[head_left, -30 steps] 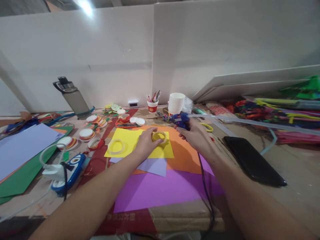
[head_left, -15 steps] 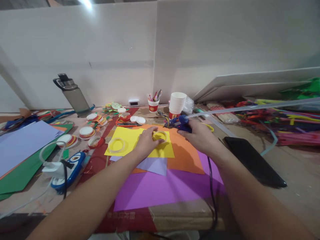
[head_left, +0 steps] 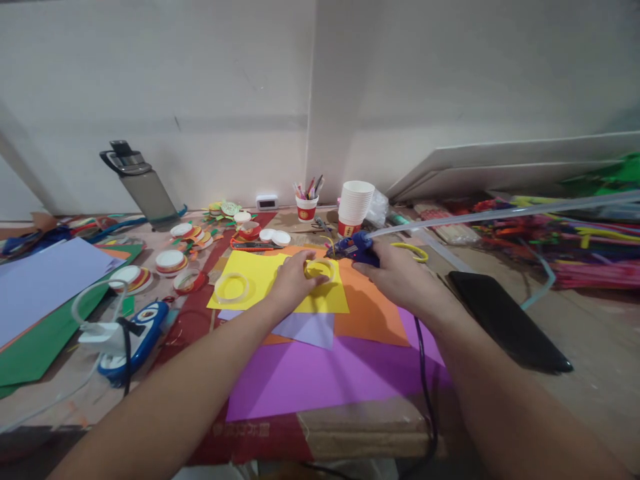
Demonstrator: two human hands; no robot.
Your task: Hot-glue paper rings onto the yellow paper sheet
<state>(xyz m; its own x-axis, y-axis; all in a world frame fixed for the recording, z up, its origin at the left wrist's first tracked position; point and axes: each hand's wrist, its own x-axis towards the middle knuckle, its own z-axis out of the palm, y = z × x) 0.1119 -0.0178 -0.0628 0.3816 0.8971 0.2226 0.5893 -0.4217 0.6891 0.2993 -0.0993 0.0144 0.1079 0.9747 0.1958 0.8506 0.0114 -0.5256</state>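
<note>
My right hand [head_left: 400, 272] is wrapped round a blue hot glue gun [head_left: 364, 248], its nozzle pointing left. A long clear glue stick [head_left: 450, 219] runs out of its back to the right. With thumb and fingers my left hand [head_left: 295, 277] grips a pale ring [head_left: 325, 268] that rests on the yellow paper [head_left: 270, 267]. The nozzle is close to this ring's far side; whether it touches I cannot tell. A second pale ring [head_left: 231, 288] lies on the left part of the yellow paper. Orange [head_left: 370, 313] and purple paper [head_left: 320, 380] lie underneath.
Left are a blue power strip [head_left: 135, 343], several layered paper discs [head_left: 171, 262], coloured sheets [head_left: 45, 287] and a bottle [head_left: 147, 190]. Behind stand a pen cup [head_left: 307, 208] and stacked paper cups [head_left: 355, 203]. A black phone [head_left: 505, 320] and pipe cleaners [head_left: 590, 233] lie right.
The view has tilted and shifted slightly. Both hands keep their holds on the ring and the glue gun, with hardly any movement.
</note>
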